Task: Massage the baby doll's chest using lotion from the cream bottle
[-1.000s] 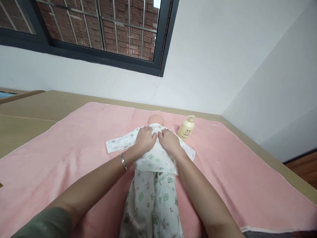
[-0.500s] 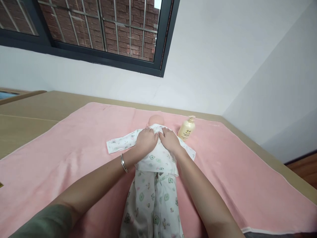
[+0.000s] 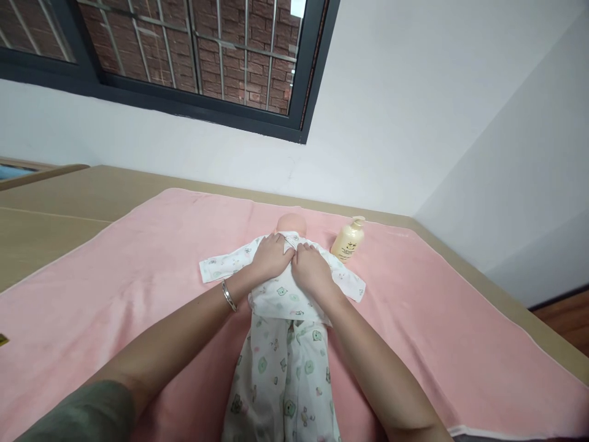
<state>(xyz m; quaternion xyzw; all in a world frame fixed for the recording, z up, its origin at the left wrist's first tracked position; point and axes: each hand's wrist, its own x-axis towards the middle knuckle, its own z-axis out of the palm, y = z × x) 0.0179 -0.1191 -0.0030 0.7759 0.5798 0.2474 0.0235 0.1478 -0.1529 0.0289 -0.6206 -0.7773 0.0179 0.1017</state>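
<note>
Left hand (image 3: 272,256) and right hand (image 3: 310,269), fingers curled, pinch the shirt (image 3: 283,288) on a doll (image 3: 289,224) lying on a pink blanket (image 3: 138,264); bottle (image 3: 348,239) nearby.

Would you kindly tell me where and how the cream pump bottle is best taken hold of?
Probably around the body of the pump bottle, from its clear right side: it stands upright, wide below the narrow pump head, with the doll to its left.
</note>
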